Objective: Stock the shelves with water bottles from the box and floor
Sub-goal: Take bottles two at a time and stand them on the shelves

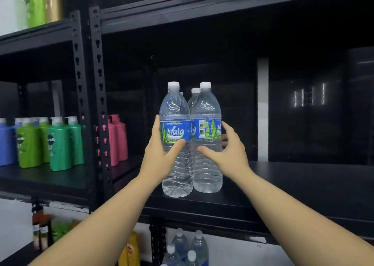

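Clear plastic water bottles (191, 144) stand upright near the front edge of the black shelf (303, 176). Left hand (159, 154) grips the left front bottle; right hand (228, 150) grips the right front bottle.

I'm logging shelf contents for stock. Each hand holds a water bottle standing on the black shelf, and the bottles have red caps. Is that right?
Not quite: the caps are white, not red, as the head view shows. The rest holds: the left hand grips the left water bottle and the right hand the right water bottle, both standing on the black shelf.
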The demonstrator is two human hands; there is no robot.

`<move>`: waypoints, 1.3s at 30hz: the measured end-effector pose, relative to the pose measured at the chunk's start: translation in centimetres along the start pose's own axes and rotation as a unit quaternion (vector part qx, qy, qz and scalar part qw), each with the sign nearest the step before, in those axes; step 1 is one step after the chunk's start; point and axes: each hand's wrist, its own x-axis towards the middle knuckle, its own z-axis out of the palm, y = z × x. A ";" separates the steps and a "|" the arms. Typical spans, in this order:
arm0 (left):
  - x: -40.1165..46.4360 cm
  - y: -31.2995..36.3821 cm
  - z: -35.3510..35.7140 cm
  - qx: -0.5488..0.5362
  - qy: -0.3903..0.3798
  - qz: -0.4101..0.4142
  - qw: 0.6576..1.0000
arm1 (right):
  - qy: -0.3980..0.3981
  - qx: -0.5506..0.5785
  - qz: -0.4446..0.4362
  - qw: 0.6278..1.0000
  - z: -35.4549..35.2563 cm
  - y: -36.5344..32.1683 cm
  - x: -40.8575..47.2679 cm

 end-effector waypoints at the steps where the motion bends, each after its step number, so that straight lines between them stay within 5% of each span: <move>1: 0.0 0.0 -0.1 0.002 -0.002 -0.001 1.000 | -0.004 0.019 0.005 1.000 -0.1 0.2 0.0; 39: -2.1 -5.6 -1.9 0.010 -0.029 -0.088 0.996 | -0.059 -0.046 0.059 0.995 3.2 1.6 -3.2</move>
